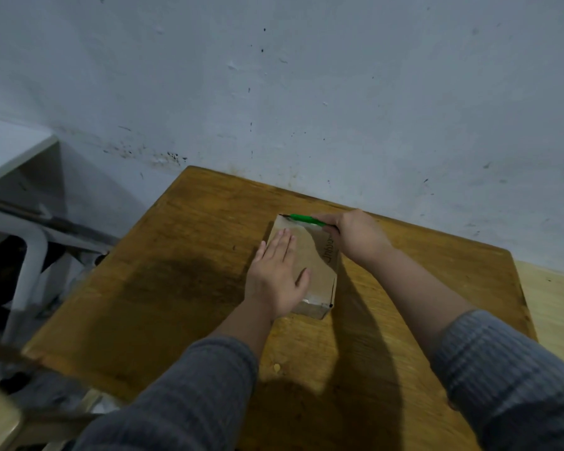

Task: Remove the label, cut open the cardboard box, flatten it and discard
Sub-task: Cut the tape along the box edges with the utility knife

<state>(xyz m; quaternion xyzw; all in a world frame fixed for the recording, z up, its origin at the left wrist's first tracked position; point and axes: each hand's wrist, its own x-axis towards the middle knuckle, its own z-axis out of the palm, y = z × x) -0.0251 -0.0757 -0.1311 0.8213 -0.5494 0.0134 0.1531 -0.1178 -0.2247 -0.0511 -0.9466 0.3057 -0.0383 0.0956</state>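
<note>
A small brown cardboard box (pixel 313 255) lies flat on the wooden table (pixel 176 288), with dark printed lettering along its right edge. My left hand (pixel 277 275) rests palm down on the box's top, fingers spread and pointing away from me. My right hand (pixel 355 236) grips a green-handled knife (pixel 303 219) at the box's far edge. The blade tip points left and touches the box's far left corner. No label shows on the visible faces.
The table stands against a stained white wall (pixel 306 92). A white metal frame (pixel 30 249) and a white surface (pixel 7 151) are off the table's left side. A lighter wooden surface (pixel 554 304) adjoins the table on the right.
</note>
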